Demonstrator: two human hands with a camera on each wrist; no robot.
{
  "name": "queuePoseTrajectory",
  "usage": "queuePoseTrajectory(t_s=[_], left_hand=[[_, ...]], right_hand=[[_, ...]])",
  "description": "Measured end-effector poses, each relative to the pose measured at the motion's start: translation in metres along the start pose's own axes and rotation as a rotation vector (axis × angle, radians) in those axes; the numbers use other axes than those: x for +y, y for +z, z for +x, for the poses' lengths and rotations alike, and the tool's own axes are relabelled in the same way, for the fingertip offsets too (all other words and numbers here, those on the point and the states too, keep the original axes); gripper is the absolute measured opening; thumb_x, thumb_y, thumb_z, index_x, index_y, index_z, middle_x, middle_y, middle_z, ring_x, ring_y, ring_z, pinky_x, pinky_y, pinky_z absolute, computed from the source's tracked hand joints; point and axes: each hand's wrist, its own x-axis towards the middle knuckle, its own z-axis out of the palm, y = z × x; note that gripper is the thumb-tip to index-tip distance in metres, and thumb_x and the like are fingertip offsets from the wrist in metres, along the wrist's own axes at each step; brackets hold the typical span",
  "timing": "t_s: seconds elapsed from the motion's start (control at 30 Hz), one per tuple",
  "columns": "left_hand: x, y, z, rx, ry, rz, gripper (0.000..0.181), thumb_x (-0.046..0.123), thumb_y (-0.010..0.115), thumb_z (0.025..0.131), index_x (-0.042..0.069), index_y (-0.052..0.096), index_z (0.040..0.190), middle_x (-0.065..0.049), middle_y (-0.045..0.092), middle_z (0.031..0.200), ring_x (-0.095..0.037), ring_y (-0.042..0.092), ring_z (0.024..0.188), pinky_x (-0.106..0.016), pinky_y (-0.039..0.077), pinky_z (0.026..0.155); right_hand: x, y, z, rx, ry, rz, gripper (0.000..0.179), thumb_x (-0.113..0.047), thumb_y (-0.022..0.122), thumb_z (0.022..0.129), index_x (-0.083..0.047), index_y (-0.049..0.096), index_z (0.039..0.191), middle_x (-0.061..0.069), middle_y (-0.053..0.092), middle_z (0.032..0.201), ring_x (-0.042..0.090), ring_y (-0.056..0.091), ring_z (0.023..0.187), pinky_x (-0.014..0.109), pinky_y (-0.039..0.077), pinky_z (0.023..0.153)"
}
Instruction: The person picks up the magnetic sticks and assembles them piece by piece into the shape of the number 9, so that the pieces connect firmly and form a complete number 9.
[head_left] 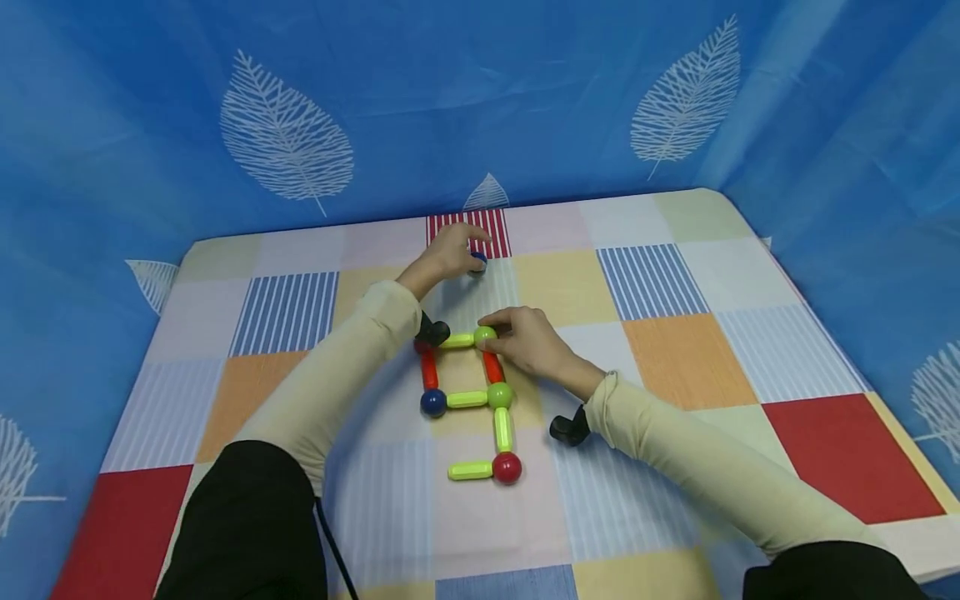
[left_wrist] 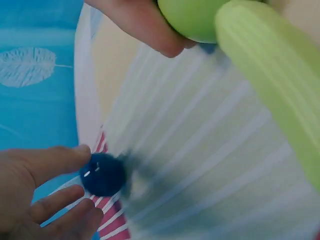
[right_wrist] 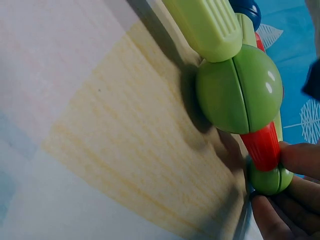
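Note:
At the far middle of the table, my left hand has its thumb and fingertips at a blue ball. My right hand holds the upper-right green ball of a magnetic stick-and-ball figure, fingertips also at the red stick. From this ball a yellow-green stick runs left to a red ball, partly hidden by the left wrist camera. A second green ball and another blue ball form the lower corners of the square.
Below the square, a yellow-green stick leads to a red ball with another yellow-green stick pointing left. Everything lies on a patchwork cloth. Blue curtains with white leaves hang behind and beside the table.

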Motion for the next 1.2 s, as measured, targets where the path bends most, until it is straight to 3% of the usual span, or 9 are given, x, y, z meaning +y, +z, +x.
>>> queuePoseTrajectory(t_s=[0.23, 0.37, 0.43, 0.53, 0.7, 0.8, 0.9, 1.03, 1.2], left_hand=[[-0.016, -0.009, -0.008, 0.01, 0.003, 0.066, 0.026, -0.004, 0.068, 0.087, -0.001, 0.072, 0.112, -0.016, 0.067, 0.118, -0.027, 0.058, 0.113, -0.036, 0.047, 0.095], [-0.039, -0.032, -0.034, 0.049, -0.078, 0.062, 0.029, -0.003, 0.071, 0.084, -0.003, 0.071, 0.113, -0.018, 0.064, 0.122, -0.03, 0.055, 0.117, -0.039, 0.044, 0.101], [-0.058, -0.043, -0.058, 0.085, -0.132, 0.024, 0.031, -0.001, 0.072, 0.084, -0.003, 0.069, 0.115, -0.02, 0.062, 0.124, -0.032, 0.054, 0.119, -0.041, 0.041, 0.104], [-0.089, -0.052, -0.108, 0.148, -0.186, -0.093, 0.034, 0.001, 0.071, 0.087, -0.005, 0.065, 0.12, -0.024, 0.061, 0.126, -0.037, 0.054, 0.119, -0.046, 0.041, 0.103], [-0.119, -0.045, -0.202, 0.233, -0.192, -0.232, 0.033, 0.003, 0.07, 0.089, -0.007, 0.063, 0.12, -0.026, 0.062, 0.121, -0.041, 0.057, 0.116, -0.051, 0.046, 0.096], [-0.117, -0.03, -0.245, 0.278, -0.199, -0.279, 0.03, 0.001, 0.073, 0.087, -0.006, 0.067, 0.116, -0.024, 0.064, 0.119, -0.04, 0.06, 0.113, -0.047, 0.05, 0.093], [-0.102, -0.008, -0.271, 0.301, -0.213, -0.331, 0.03, -0.002, 0.076, 0.083, -0.006, 0.069, 0.111, -0.023, 0.064, 0.119, -0.04, 0.062, 0.11, -0.04, 0.053, 0.088], [-0.073, 0.027, -0.289, 0.285, -0.217, -0.377, 0.029, -0.003, 0.079, 0.078, -0.002, 0.073, 0.106, -0.02, 0.067, 0.116, -0.037, 0.063, 0.111, -0.035, 0.054, 0.085], [-0.04, 0.062, -0.298, 0.215, -0.177, -0.499, 0.029, -0.005, 0.08, 0.076, 0.002, 0.074, 0.104, -0.016, 0.068, 0.115, -0.033, 0.061, 0.114, -0.033, 0.053, 0.085]], right_hand=[[-0.015, 0.005, 0.0, 0.001, -0.038, -0.01, 0.035, -0.018, 0.073, 0.089, -0.003, 0.069, 0.121, 0.009, 0.069, 0.116, 0.019, 0.064, 0.103, 0.037, 0.051, 0.092], [-0.017, 0.002, 0.003, 0.006, -0.033, -0.011, 0.036, -0.017, 0.073, 0.089, -0.003, 0.068, 0.122, 0.009, 0.069, 0.117, 0.02, 0.064, 0.104, 0.037, 0.051, 0.092], [-0.017, 0.0, 0.005, 0.009, -0.028, -0.017, 0.036, -0.018, 0.073, 0.089, -0.004, 0.068, 0.122, 0.009, 0.069, 0.117, 0.02, 0.064, 0.104, 0.036, 0.051, 0.093], [-0.015, -0.001, 0.007, 0.008, -0.022, -0.027, 0.037, -0.019, 0.073, 0.089, -0.004, 0.068, 0.123, 0.009, 0.069, 0.118, 0.02, 0.064, 0.105, 0.036, 0.05, 0.094], [-0.011, -0.004, 0.008, 0.002, -0.009, -0.038, 0.038, -0.019, 0.073, 0.09, -0.003, 0.068, 0.123, 0.01, 0.068, 0.118, 0.022, 0.063, 0.107, 0.038, 0.05, 0.094], [-0.009, -0.006, 0.008, 0.004, 0.003, -0.045, 0.037, -0.019, 0.072, 0.09, -0.003, 0.067, 0.124, 0.011, 0.068, 0.119, 0.024, 0.063, 0.108, 0.04, 0.049, 0.095], [-0.008, -0.006, 0.007, 0.007, 0.016, -0.052, 0.037, -0.019, 0.071, 0.091, -0.003, 0.066, 0.125, 0.012, 0.067, 0.12, 0.025, 0.062, 0.111, 0.041, 0.048, 0.097], [-0.007, -0.003, 0.005, -0.004, 0.024, -0.06, 0.038, -0.019, 0.07, 0.092, -0.003, 0.066, 0.126, 0.012, 0.066, 0.122, 0.026, 0.061, 0.113, 0.042, 0.047, 0.098], [-0.009, 0.005, 0.005, -0.013, 0.016, -0.056, 0.038, -0.018, 0.07, 0.091, -0.002, 0.065, 0.126, 0.014, 0.066, 0.122, 0.027, 0.061, 0.113, 0.042, 0.048, 0.097]])
